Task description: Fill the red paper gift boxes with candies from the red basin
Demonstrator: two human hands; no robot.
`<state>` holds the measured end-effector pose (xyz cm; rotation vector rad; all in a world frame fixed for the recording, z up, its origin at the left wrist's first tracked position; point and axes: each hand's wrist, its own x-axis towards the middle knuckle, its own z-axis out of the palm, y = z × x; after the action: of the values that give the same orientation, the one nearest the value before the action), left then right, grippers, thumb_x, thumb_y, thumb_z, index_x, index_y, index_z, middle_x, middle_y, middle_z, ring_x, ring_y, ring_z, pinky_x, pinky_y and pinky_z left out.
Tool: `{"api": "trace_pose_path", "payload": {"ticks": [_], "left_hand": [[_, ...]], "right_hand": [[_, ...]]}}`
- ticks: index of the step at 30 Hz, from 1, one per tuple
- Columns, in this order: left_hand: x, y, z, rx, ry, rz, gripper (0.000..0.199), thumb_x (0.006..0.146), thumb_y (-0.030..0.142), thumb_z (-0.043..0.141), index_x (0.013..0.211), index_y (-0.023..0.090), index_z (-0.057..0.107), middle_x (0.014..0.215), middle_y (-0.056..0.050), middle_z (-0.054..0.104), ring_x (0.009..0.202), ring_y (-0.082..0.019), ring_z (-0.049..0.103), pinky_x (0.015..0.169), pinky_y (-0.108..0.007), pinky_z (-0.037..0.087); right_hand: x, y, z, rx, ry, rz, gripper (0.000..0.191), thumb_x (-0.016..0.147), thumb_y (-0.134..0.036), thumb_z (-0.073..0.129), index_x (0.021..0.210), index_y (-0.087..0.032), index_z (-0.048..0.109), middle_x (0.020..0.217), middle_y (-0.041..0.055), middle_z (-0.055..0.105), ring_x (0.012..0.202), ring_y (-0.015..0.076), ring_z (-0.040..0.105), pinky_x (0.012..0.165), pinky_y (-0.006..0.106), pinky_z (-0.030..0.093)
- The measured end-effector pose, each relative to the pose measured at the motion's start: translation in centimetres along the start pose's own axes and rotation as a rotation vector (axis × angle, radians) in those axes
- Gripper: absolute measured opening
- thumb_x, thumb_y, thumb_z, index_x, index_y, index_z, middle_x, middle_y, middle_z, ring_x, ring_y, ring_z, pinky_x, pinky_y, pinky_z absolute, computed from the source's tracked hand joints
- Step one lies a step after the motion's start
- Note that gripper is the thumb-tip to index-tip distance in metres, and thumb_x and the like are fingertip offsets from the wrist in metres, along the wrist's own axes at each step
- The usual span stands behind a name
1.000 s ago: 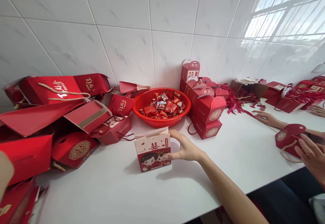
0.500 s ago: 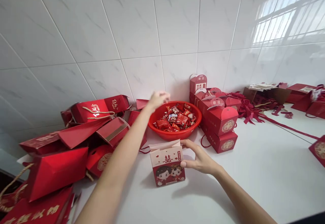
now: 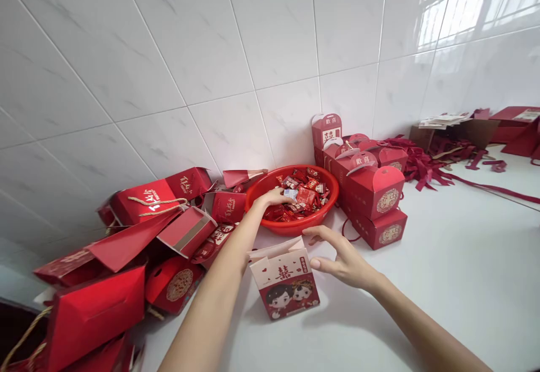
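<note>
A red plastic bowl (image 3: 295,228) stands near the wall, filled with red-wrapped sweets (image 3: 310,195). My left hand (image 3: 276,197) reaches over its left rim, with the fingertips among the sweets; whether they grip one is hidden. An upright paper box (image 3: 291,282) with a pale top and two cartoon faces stands on the white table in front of the bowl, its top flaps raised. Just right of the box is my right hand (image 3: 341,259), thumb and fingers apart, holding nothing.
Red boxes (image 3: 97,299) with rope handles are heaped at the left. Closed red boxes (image 3: 375,197) are stacked right of the bowl. Dark red ribbons (image 3: 417,161) and a brown carton (image 3: 481,134) lie farther right. A tiled wall (image 3: 287,119) rises behind.
My left hand has come down from above the bowl's left rim into the sweets. My right hand has let go of the box and moved slightly off it. The view has shifted.
</note>
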<state>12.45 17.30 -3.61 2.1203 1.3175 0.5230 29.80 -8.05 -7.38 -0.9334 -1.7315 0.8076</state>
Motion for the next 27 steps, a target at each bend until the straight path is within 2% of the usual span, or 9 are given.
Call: {"api": "trace_pose_path", "payload": {"ticks": [3, 6, 10, 14, 17, 19, 22, 27], "left_hand": [[0.1, -0.1, 0.3, 0.018, -0.016, -0.041, 0.05, 0.044, 0.033, 0.089, 0.089, 0.02, 0.072, 0.113, -0.013, 0.076, 0.107, -0.035, 0.068, 0.087, -0.033, 0.05], [-0.1, 0.0, 0.4, -0.005, -0.012, -0.034, 0.05, 0.044, 0.031, 0.089, 0.09, 0.02, 0.072, 0.111, -0.012, 0.076, 0.109, -0.036, 0.067, 0.091, -0.035, 0.049], [-0.3, 0.2, 0.6, -0.11, -0.022, 0.019, 0.047, 0.049, 0.026, 0.086, 0.093, 0.02, 0.072, 0.102, -0.006, 0.078, 0.1, -0.029, 0.069, 0.089, -0.033, 0.05], [-0.6, 0.6, 0.7, -0.257, -0.031, 0.072, 0.031, 0.056, 0.031, 0.083, 0.082, 0.018, 0.072, 0.091, -0.004, 0.077, 0.09, -0.025, 0.069, 0.087, -0.033, 0.051], [-1.1, 1.3, 0.5, -0.377, -0.024, 0.113, 0.029, 0.057, 0.036, 0.084, 0.075, 0.017, 0.072, 0.084, -0.004, 0.077, 0.086, -0.024, 0.069, 0.086, -0.034, 0.052], [-1.7, 2.0, 0.3, -0.47, 0.008, 0.15, 0.034, 0.058, 0.04, 0.085, 0.079, 0.016, 0.073, 0.087, -0.004, 0.077, 0.09, -0.025, 0.069, 0.088, -0.035, 0.052], [-2.8, 3.1, -0.1, -0.617, 0.089, 0.204, 0.043, 0.067, 0.05, 0.079, 0.094, 0.017, 0.074, 0.1, -0.006, 0.077, 0.101, -0.025, 0.067, 0.092, -0.034, 0.051], [-5.4, 4.3, -0.4, -0.805, 0.124, 0.211, 0.048, 0.071, 0.054, 0.076, 0.104, 0.018, 0.074, 0.103, -0.008, 0.076, 0.098, -0.025, 0.069, 0.082, -0.032, 0.054]], "right_hand": [[0.0, -0.1, 0.0, 0.003, -0.006, 0.006, 0.064, 0.083, -0.068, 0.066, 0.127, -0.023, 0.059, 0.125, 0.0118, 0.065, 0.111, 0.0277, 0.062, 0.097, 0.042, 0.05], [0.1, 0.0, 0.1, -0.009, -0.003, 0.017, 0.063, 0.083, -0.067, 0.066, 0.128, -0.022, 0.059, 0.126, 0.0119, 0.064, 0.109, 0.0271, 0.063, 0.095, 0.042, 0.051], [0.0, 0.3, 0.2, -0.002, -0.01, 0.028, 0.064, 0.083, -0.066, 0.067, 0.128, -0.022, 0.058, 0.126, 0.0119, 0.064, 0.105, 0.0258, 0.064, 0.094, 0.042, 0.052], [0.0, 0.2, 0.3, 0.006, -0.028, 0.039, 0.066, 0.082, -0.068, 0.067, 0.129, -0.021, 0.058, 0.125, 0.012, 0.064, 0.102, 0.0251, 0.065, 0.093, 0.042, 0.052], [0.0, 0.1, 0.3, 0.001, -0.028, 0.035, 0.065, 0.083, -0.068, 0.066, 0.129, -0.022, 0.058, 0.125, 0.0119, 0.065, 0.103, 0.0255, 0.065, 0.093, 0.042, 0.052], [0.0, 0.2, 0.2, -0.001, -0.012, 0.028, 0.062, 0.084, -0.066, 0.067, 0.128, -0.023, 0.059, 0.125, 0.0115, 0.066, 0.104, 0.0257, 0.065, 0.092, 0.042, 0.053], [0.0, 0.3, 0.1, 0.003, 0.02, 0.027, 0.057, 0.085, -0.062, 0.067, 0.125, -0.022, 0.06, 0.123, 0.0115, 0.067, 0.104, 0.0257, 0.066, 0.091, 0.041, 0.054], [0.1, 0.4, 0.1, 0.042, 0.082, 0.067, 0.05, 0.09, -0.062, 0.059, 0.12, -0.022, 0.061, 0.119, 0.0105, 0.068, 0.102, 0.0245, 0.067, 0.091, 0.042, 0.054]]}}
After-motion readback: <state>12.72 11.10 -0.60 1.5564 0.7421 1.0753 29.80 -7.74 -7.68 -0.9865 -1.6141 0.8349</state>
